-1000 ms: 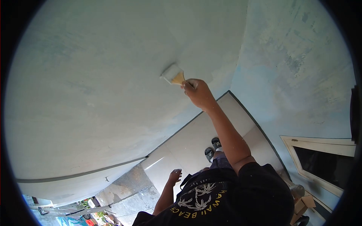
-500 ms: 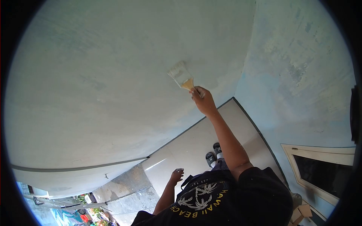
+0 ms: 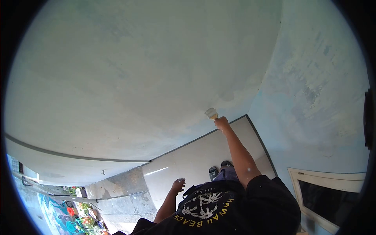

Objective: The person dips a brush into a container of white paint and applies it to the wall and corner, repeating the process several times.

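A flat paintbrush (image 3: 211, 113) with pale, paint-coated bristles and a wooden handle is gripped in my right hand (image 3: 221, 123). Its bristles point up and left against the grey-green painted wall (image 3: 149, 78), low down near the floor edge. A darker, damp-looking patch (image 3: 226, 96) shows on the wall just above the brush. Off to the left, my left hand (image 3: 179, 185) hangs beside my body with loosely bent fingers apart, and nothing shows in it. Whitish specks mark its fingertips.
A patchy light-blue wall (image 3: 313, 98) meets the painted one at a corner on the right. Low on it sits a cream-framed dark window (image 3: 329, 196). My sandals (image 3: 213, 172) stand on pale floor tiles (image 3: 188, 152). Plants and colourful items (image 3: 82, 219) lie outside at lower left.
My right hand has brought the paintbrush down and to the right along the wall, closer to the floor. The view has shifted slightly; my left hand still hangs free.
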{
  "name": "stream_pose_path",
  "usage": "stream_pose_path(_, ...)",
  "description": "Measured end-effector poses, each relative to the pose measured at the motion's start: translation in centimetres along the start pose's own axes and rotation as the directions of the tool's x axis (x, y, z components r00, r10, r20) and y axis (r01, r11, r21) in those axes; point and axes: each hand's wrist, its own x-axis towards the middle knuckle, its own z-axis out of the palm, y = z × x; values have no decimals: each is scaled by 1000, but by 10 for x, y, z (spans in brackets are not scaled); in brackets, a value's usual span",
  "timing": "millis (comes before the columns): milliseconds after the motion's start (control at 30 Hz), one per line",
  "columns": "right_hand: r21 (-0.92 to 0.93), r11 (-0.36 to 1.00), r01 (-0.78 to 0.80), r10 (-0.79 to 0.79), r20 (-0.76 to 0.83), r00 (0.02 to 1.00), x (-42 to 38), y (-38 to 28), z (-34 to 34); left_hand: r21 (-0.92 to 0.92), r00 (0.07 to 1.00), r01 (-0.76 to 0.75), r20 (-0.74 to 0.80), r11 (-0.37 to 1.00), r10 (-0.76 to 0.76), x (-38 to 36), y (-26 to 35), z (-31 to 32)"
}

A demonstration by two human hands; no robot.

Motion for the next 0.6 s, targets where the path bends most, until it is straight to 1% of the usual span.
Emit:
stream_pose_path(33, -12, 1000, 19, -19, 7, 1000, -3, -8, -7, -13, 1000, -9, -24, 1000, 9, -3, 0, 6)
stream_pose_path(100, -1, 1000, -22, 22, 104, 994, -25, -42, -22, -53, 999, -41, -31, 998, 39, -7, -1, 16)
stream_pose_path(133, -4, 1000, -1, 2, 121, 993, -39, -65, -28, -77, 998, -56, -33, 995, 54, -10, -7, 18)
stream_pose_path(200, 83, 978, 192, -202, 134, 970, -79, -116, -47, -117, 992, -124, -37, 985, 120, 8, -33, 24)
stream_pose_path(267, 98, 917, 388, -397, 103, 912, -121, -157, -65, -115, 996, -87, -23, 990, 85, 14, -53, 31)
stream_pose_path(300, 102, 914, 392, -402, 109, 909, -143, -176, -75, -125, 998, -63, -30, 990, 60, 14, -61, 36)
stream_pose_path(333, 201, 860, 470, -493, 84, 866, -165, -193, -84, -157, 988, -148, -72, 976, 138, 20, -77, 41)
stream_pose_path(367, 294, 789, 540, -576, 47, 816, -176, -204, -88, -147, 988, -154, -44, 977, 149, 36, -97, 38)
stream_pose_path(400, 293, 787, 543, -580, 50, 813, -178, -210, -89, -138, 988, -157, -15, 978, 156, 47, -109, 35)
stream_pose_path(433, 304, 749, 589, -623, 21, 782, -179, -213, -90, -140, 988, -157, -16, 977, 157, 41, -111, 35)
stream_pose_path(467, 312, 709, 633, -663, -10, 748, -179, -214, -91, 58, 940, -340, -22, 939, 342, 31, -114, 36)
stream_pose_path(500, 313, 708, 633, -665, -9, 747, -176, -209, -89, 253, 858, -499, 9, 829, 513, 24, -113, 37)
stream_pose_path(533, 330, 710, 622, -653, -21, 757, -169, -199, -83, 253, 856, -501, 7, 828, 516, 25, -110, 36)
stream_pose_path(567, 348, 712, 610, -642, -31, 766, -158, -186, -75, 172, 922, -378, -17, 910, 386, 26, -109, 35)
stream_pose_path(600, 349, 712, 609, -642, -27, 766, -141, -168, -65, 86, 969, -240, -30, 967, 244, 25, -109, 35)
